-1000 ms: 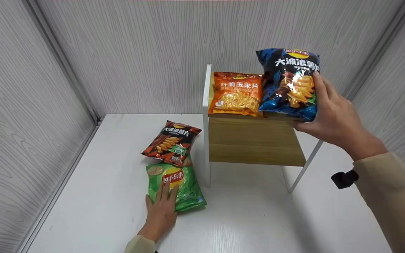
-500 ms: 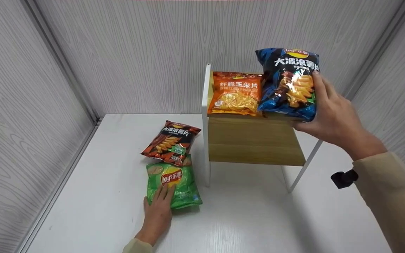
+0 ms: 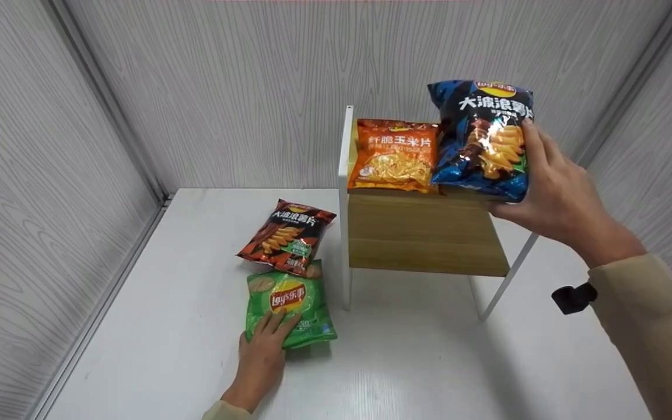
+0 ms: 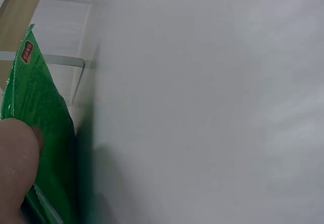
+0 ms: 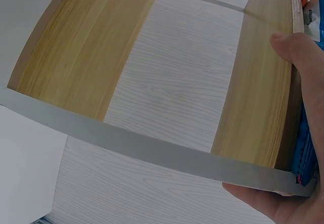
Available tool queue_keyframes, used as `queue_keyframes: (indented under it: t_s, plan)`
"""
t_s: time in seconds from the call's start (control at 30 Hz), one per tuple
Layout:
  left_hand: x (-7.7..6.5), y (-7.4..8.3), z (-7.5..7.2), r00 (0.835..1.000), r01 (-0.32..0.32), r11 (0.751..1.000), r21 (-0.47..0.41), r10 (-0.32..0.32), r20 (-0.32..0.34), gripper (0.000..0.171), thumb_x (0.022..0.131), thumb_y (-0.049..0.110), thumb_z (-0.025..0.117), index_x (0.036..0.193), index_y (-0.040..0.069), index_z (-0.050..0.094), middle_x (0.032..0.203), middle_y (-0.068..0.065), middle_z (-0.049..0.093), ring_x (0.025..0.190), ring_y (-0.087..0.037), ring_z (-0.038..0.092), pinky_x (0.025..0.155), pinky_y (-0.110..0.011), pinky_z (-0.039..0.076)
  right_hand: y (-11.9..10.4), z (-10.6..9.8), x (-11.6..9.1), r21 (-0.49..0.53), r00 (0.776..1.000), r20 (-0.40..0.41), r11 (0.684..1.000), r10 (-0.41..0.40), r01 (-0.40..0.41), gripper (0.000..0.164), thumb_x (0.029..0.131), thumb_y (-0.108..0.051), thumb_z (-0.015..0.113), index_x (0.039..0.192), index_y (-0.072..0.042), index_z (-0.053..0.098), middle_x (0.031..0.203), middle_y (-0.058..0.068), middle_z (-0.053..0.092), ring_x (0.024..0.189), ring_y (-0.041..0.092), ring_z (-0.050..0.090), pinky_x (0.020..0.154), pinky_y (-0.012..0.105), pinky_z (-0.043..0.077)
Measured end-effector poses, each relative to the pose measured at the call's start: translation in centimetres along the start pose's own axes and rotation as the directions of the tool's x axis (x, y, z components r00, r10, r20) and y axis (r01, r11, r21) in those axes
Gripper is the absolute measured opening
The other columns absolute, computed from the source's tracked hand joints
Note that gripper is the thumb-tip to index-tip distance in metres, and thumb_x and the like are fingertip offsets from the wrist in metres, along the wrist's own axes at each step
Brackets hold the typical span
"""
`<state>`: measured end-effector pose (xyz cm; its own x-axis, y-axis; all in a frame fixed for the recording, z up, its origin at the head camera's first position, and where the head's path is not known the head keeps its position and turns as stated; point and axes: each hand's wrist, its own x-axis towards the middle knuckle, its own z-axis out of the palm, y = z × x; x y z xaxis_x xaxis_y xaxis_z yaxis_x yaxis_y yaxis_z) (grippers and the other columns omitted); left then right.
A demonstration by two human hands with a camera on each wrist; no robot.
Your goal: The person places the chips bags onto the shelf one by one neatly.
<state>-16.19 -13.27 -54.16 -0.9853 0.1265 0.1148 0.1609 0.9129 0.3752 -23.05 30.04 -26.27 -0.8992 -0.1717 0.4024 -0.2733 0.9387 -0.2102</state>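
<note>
In the head view, my left hand (image 3: 261, 359) pinches the near edge of a green Lay's chip bag (image 3: 289, 294), fingers on its front. The left wrist view shows the thumb (image 4: 19, 158) against the back of the green bag (image 4: 43, 122), which is raised from the white surface at that side. My right hand (image 3: 563, 192) grips the right side of a blue and black chip bag (image 3: 482, 140) standing on the shelf top. In the right wrist view, the right thumb (image 5: 291, 46) lies at the upper board's edge, and the blue bag (image 5: 305, 148) is mostly hidden behind the hand.
A shelf rack with wooden boards (image 3: 423, 233) and white metal sides (image 3: 345, 233) stands on the white table (image 3: 161, 326). An orange corn-chip bag (image 3: 397, 157) leans beside the blue one. A red and black chip bag (image 3: 289, 236) overlaps the green bag's far end. Wood-grain walls (image 3: 242, 87) enclose the table.
The green bag's near edge has come up off the table and turned slightly, with the left hand now pinching it. The right hand and the blue bag stay in place.
</note>
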Motion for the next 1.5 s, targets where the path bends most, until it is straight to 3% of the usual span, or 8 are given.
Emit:
queue_keyframes:
  t_s: [0.17,0.3,0.43,0.53,0.7,0.93,1.2,1.5]
  plan:
    - [-0.1,0.2,-0.1,1.0,0.02,0.999,-0.035,-0.021,-0.016,0.06,0.09,-0.006,0.055,0.14,0.028,0.055,0.151,-0.004,0.049,0.142,-0.035,0.04,0.101,-0.081,0.027,0.1,0.1,0.0,0.002,1.0,0.002,1.0,-0.001,0.001,0.122,0.075,-0.05,0.08,0.16,-0.024,-0.003,0.163,0.019,0.017,0.125,0.058,0.042,0.1,0.075,0.034]
    - [-0.3,0.2,0.1,0.998,-0.027,0.999,-0.027,0.025,-0.06,0.056,0.09,-0.007,0.055,0.136,0.024,0.058,0.148,-0.007,0.052,0.142,-0.035,0.042,0.108,-0.079,0.019,0.1,0.1,0.0,0.0,1.0,-0.008,1.0,-0.013,0.013,0.122,0.074,-0.049,0.081,0.16,-0.024,-0.002,0.162,0.021,0.019,0.124,0.057,0.044,0.1,0.075,0.035]
    - [-0.4,0.1,0.3,0.991,-0.106,0.994,-0.032,0.103,-0.087,0.049,0.089,-0.008,0.056,0.132,0.017,0.06,0.145,-0.012,0.053,0.139,-0.034,0.045,0.115,-0.068,0.025,0.1,0.0,0.0,0.003,1.0,-0.005,1.0,-0.011,0.011,0.122,0.074,-0.049,0.081,0.16,-0.025,-0.003,0.163,0.02,0.019,0.123,0.058,0.044,0.099,0.075,0.035]
    - [-0.4,0.0,0.4,0.989,-0.129,0.99,-0.06,0.124,-0.086,0.048,0.09,-0.01,0.055,0.131,0.014,0.06,0.143,-0.013,0.053,0.137,-0.033,0.048,0.114,-0.062,0.031,0.1,0.0,0.1,0.003,1.0,0.001,1.0,-0.007,0.007,0.123,0.074,-0.049,0.081,0.16,-0.024,-0.003,0.163,0.021,0.018,0.123,0.059,0.043,0.1,0.076,0.034]
    - [-0.1,0.1,0.0,0.993,-0.089,0.99,-0.108,0.079,-0.087,0.049,0.092,-0.009,0.051,0.133,0.017,0.059,0.143,-0.01,0.054,0.135,-0.032,0.05,0.113,-0.066,0.03,0.1,-0.1,0.1,-0.004,1.0,0.0,1.0,-0.001,0.001,0.123,0.074,-0.05,0.081,0.16,-0.024,-0.003,0.163,0.02,0.018,0.121,0.059,0.045,0.098,0.077,0.034]
    - [-0.4,0.2,-0.2,0.996,-0.024,0.996,-0.08,0.017,-0.089,0.06,0.086,-0.01,0.055,0.133,0.026,0.058,0.143,-0.004,0.054,0.135,-0.029,0.049,0.1,-0.081,0.028,0.1,0.0,0.0,-0.015,1.0,-0.023,1.0,-0.019,0.019,0.12,0.075,-0.047,0.08,0.16,-0.021,-0.001,0.162,0.02,0.021,0.121,0.056,0.047,0.097,0.074,0.038]
    - [-0.2,0.4,-0.8,0.998,0.062,0.987,-0.151,-0.062,0.004,0.061,0.09,-0.007,0.051,0.137,0.033,0.054,0.147,-0.002,0.05,0.138,-0.029,0.045,0.099,-0.075,0.035,0.1,0.0,0.0,-0.01,1.0,-0.013,1.0,-0.01,0.01,0.12,0.076,-0.049,0.079,0.16,-0.023,-0.002,0.163,0.019,0.018,0.122,0.057,0.045,0.098,0.074,0.037]
    - [-0.4,0.3,-1.3,0.996,0.068,0.987,-0.143,-0.075,-0.044,0.063,0.086,-0.008,0.052,0.133,0.034,0.058,0.144,0.001,0.055,0.136,-0.028,0.047,0.098,-0.074,0.034,0.2,0.1,0.0,-0.007,1.0,-0.005,1.0,-0.005,0.005,0.123,0.075,-0.05,0.081,0.16,-0.023,-0.003,0.163,0.02,0.018,0.122,0.057,0.045,0.098,0.075,0.035]
